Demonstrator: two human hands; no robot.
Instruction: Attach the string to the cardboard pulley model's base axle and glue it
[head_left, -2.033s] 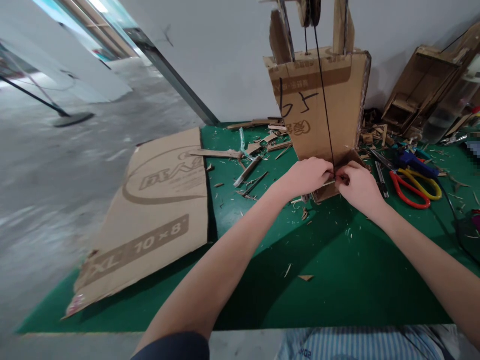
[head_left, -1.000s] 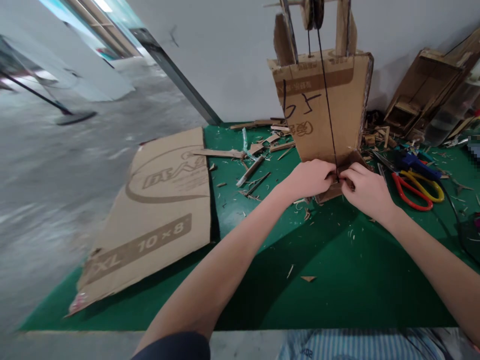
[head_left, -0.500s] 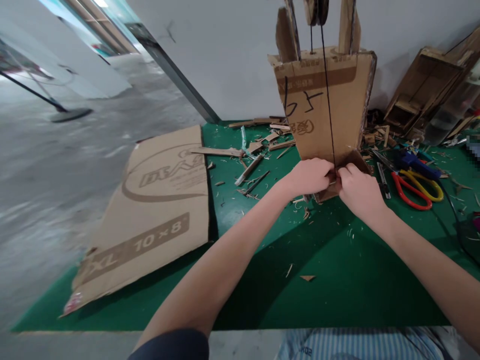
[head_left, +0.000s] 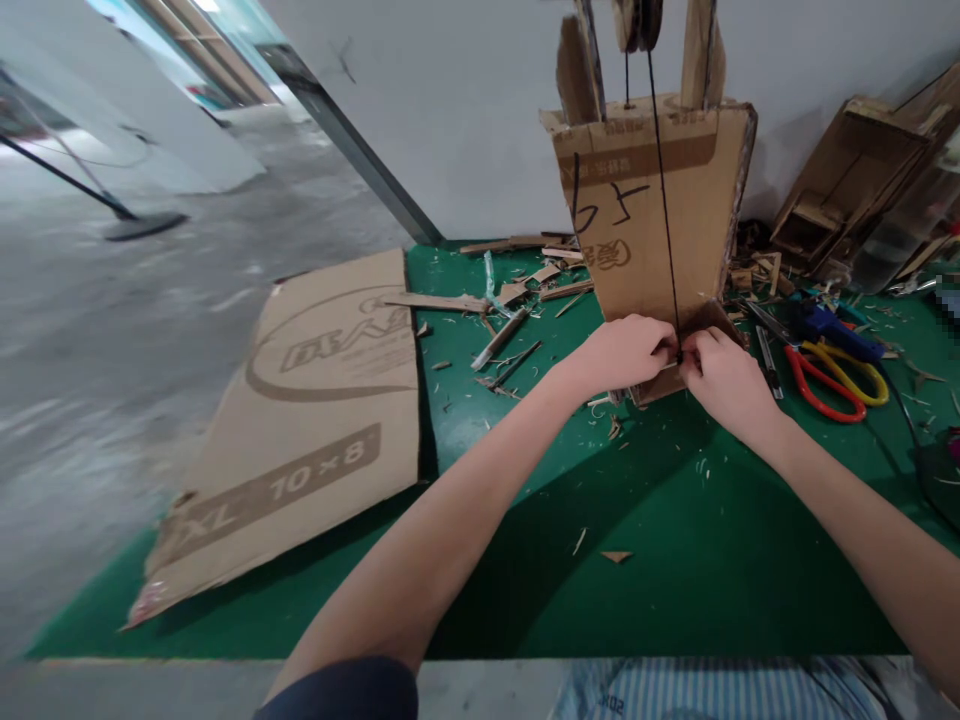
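A dark string (head_left: 664,190) runs down from a cardboard pulley (head_left: 637,24) in front of an upright cardboard structure (head_left: 660,220) marked "65". At its lower end my left hand (head_left: 637,352) and my right hand (head_left: 724,375) meet, fingers pinched close together on the string. A small dark knot or loop seems to sit between the fingertips; its details are too small to tell. Just behind and under the hands is the low cardboard tray-like base (head_left: 664,386) of the structure, partly covered by them.
A large cardboard sheet (head_left: 322,400) lies on the green table (head_left: 675,600) at left. Cardboard scraps (head_left: 514,292) are scattered behind my left arm. Scissors (head_left: 832,385) with red and yellow handles, a cutter knife (head_left: 769,362) and a blue tool (head_left: 840,330) lie to the right.
Both hands stay at the string's lower end; my right hand has shifted slightly right and down. The string now slants a little more, and a dark knot-like spot shows between the fingers.
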